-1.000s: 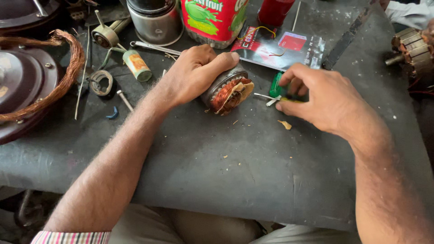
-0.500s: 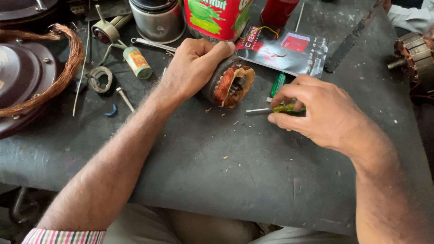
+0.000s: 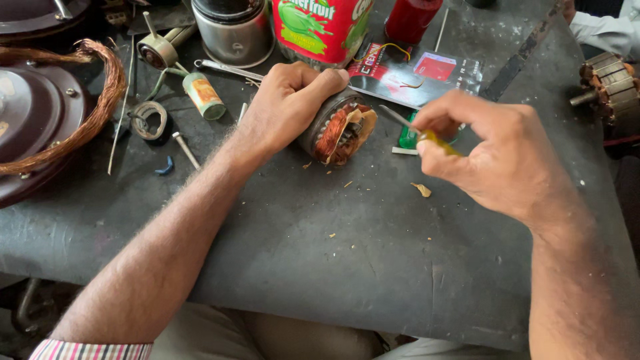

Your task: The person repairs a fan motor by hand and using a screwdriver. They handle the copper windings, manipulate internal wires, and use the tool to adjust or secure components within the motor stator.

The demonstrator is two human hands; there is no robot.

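Note:
My left hand [image 3: 288,101] grips a small motor stator [image 3: 339,128] lying on its side on the dark workbench [image 3: 333,253], its copper windings and paper insulation facing right. My right hand [image 3: 497,150] holds a small screwdriver [image 3: 417,130] with a yellow-green handle; the metal tip points left toward the stator's open end, a short gap away. Scraps of insulation paper [image 3: 421,190] lie on the bench below the tool.
A red-and-green can [image 3: 320,27], a steel cup [image 3: 233,30] and a red bottle [image 3: 410,17] stand at the back. A flat card packet [image 3: 420,70] lies behind the stator. At left are a copper wire coil [image 3: 93,113], a small cylinder [image 3: 203,95] and a bolt [image 3: 185,148]. Another stator [image 3: 607,83] sits far right.
My right hand has lifted with the screwdriver, and the tip has come up toward the stator's open end. My left hand has kept its grip on the stator.

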